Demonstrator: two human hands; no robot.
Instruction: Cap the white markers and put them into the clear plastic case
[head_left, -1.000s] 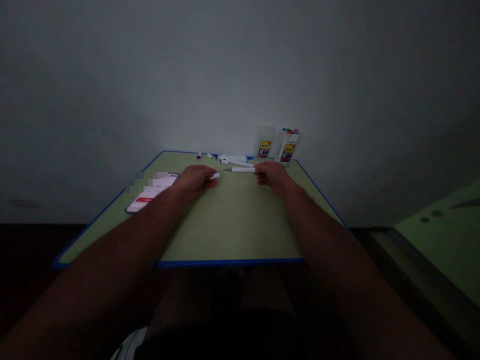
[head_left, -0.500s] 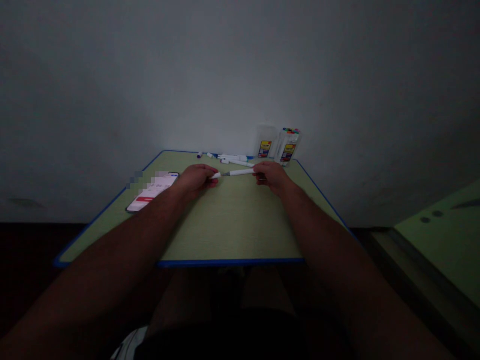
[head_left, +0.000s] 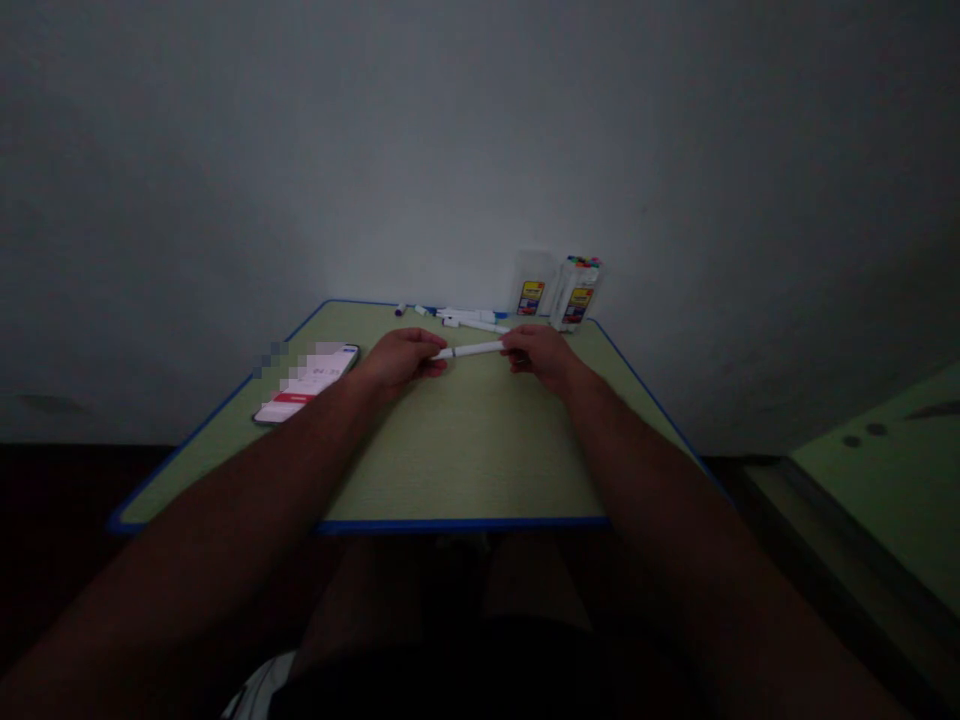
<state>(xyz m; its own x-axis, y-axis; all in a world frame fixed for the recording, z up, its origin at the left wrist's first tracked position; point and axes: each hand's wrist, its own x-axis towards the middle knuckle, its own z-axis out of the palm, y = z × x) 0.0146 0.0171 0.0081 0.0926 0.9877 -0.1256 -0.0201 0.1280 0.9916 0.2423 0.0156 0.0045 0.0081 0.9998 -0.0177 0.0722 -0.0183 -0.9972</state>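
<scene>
Between my two hands a white marker [head_left: 480,349] is held nearly level over the table. My right hand [head_left: 541,354] pinches its right end. At the other end, the fingers of my left hand [head_left: 409,356] are closed on a white marker cap [head_left: 444,354], which sits over the tip. A thin dark band shows where cap and barrel meet; whether the cap is fully seated I cannot tell. Just beyond my hands lie several white markers [head_left: 472,315] with blue or purple ends, some of them side by side.
A phone [head_left: 311,385] with a lit screen lies at the left of the table [head_left: 465,450]. Loose caps [head_left: 400,310] lie near the back edge. A clear marker case [head_left: 533,285] and another case filled with markers [head_left: 577,293] stand at the back right, by the wall.
My hands have come together, and the cap has slid over the marker's grey tip, which showed in the gap before. The phone, cases and other markers stay where they were.
</scene>
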